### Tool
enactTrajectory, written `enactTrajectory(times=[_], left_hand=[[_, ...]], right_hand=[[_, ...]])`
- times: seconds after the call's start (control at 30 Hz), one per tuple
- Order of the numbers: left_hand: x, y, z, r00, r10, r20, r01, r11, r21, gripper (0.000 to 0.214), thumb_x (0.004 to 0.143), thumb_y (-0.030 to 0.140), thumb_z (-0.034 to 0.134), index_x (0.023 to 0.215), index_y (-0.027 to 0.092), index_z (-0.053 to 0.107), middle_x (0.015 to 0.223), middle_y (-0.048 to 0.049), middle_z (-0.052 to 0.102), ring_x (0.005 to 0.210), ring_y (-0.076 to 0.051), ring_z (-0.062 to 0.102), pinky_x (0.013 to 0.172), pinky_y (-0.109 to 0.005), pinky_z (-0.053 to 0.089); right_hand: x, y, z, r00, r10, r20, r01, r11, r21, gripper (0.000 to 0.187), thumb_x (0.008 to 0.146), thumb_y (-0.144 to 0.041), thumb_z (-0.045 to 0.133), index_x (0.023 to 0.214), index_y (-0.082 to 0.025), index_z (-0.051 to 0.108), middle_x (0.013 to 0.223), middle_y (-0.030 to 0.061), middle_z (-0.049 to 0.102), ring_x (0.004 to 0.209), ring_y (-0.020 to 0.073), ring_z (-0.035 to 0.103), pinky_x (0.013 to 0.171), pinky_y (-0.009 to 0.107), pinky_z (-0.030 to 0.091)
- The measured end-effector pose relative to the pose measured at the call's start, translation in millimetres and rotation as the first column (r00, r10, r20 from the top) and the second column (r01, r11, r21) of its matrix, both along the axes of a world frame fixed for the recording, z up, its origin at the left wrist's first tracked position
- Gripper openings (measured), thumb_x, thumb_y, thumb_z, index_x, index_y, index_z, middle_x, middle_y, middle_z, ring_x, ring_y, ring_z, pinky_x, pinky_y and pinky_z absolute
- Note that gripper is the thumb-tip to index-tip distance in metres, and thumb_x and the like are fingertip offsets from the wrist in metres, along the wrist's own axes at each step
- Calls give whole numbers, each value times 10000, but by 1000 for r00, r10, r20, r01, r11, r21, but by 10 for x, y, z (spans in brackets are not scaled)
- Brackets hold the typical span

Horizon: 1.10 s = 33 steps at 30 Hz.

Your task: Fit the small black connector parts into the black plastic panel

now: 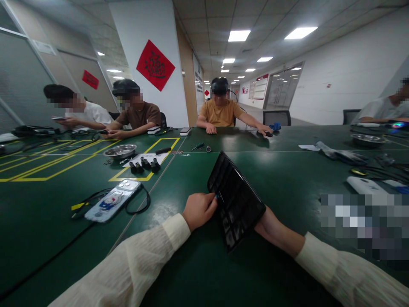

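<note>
The panel [234, 200], black and glossy, is at the centre, raised at a slant over the worktop [188, 277]. It is in hand and tilted; how much of the handling is done and how much is left cannot be told from this one view. Its long axis runs from about 11 o'clock, at the far end, to 5 o'clock, at the near end. The glossy face turns toward 8 o'clock, with the edge on the 2 o'clock side the higher one. Whether its lowest corner touches the worktop is unclear.

At the panel's 9 o'clock side is the left hand [200, 209], fingers curled in, thumb tip at the face beside a speck of blue; whether it pinches something small or only presses there cannot be told. The right hand [270, 228] reaches in from 4 o'clock and goes behind the near end, seemingly bearing it up; its fingers are hidden, so how far they close is unknown.

Farther out, the phone [111, 202] lies face down at 9 o'clock, with a cable [148, 200] beside it. Toward 10 o'clock are black fittings [155, 165] and a metal bowl [126, 156]. A screwdriver [197, 146] lies at 11, a co-worker [220, 111] sits at 12, and a plastic bag [340, 154] lies at 2.
</note>
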<state>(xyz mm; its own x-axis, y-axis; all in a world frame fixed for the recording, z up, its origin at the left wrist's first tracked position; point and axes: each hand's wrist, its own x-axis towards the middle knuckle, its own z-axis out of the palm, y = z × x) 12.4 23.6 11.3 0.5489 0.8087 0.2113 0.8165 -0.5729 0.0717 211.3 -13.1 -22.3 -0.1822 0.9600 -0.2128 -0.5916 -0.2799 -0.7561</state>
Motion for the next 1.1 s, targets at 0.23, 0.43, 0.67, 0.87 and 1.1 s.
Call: enactTrajectory(times=[0.23,0.43,0.67,0.87,1.1], left_hand=[[-29,24,7,994,107,33,-108,993,42,434,892,362,202,710,184,554,660,-40,611,602,-156,556,514,-245,271],[-17,10,24,985,171,-31,-169,984,54,441,883,383,220,770,189,599,653,-52,621,609,-175,573,500,-242,278],[-18,-23,35,982,185,42,-187,979,78,440,877,407,240,889,219,638,684,-49,631,635,-164,576,508,-235,297],[-51,-2,17,975,184,122,-199,972,128,390,880,378,274,1163,281,524,699,-30,644,634,-142,579,507,-221,303],[-3,-49,39,999,12,-37,-4,975,223,423,882,364,280,1258,238,425,656,-32,640,593,-138,563,517,-225,345]], right_hand=[[2,5,-33,999,16,-31,-15,1000,27,438,756,-318,519,1193,-315,480,937,4,660,770,183,615,696,350,468],[-3,-15,8,999,-13,-50,13,1000,-2,392,744,-378,541,1132,-324,530,1020,4,646,869,203,600,759,379,449],[-9,-23,29,998,-35,-44,35,999,15,298,692,-398,604,966,-282,623,943,3,675,919,209,576,837,376,403],[-11,-8,30,998,-37,-49,37,999,3,263,688,-401,603,910,-268,645,945,7,677,942,223,571,865,395,385],[-8,-7,35,998,-48,-30,47,998,-36,264,674,-410,605,892,-267,649,916,10,685,957,234,568,864,405,390]])
